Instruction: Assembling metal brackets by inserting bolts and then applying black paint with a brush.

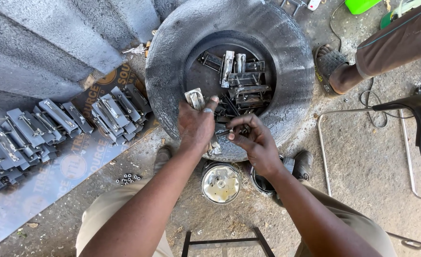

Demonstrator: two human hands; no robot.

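Observation:
My left hand (196,124) grips a small shiny metal bracket (195,98) at the near rim of a dusty tyre (172,66) lying flat on the ground. My right hand (253,140) pinches a small dark part (222,131) against that bracket, right beside the left hand. Several more metal brackets (241,78) lie piled in the tyre's centre hole, just beyond both hands.
Rows of grey metal brackets (53,126) lie on a board (72,166) at left, with small nuts (128,179) beside it. Two round tins (221,183) stand between my feet. Another person's sandalled foot (332,66) is at upper right, beside a metal chair frame (362,112).

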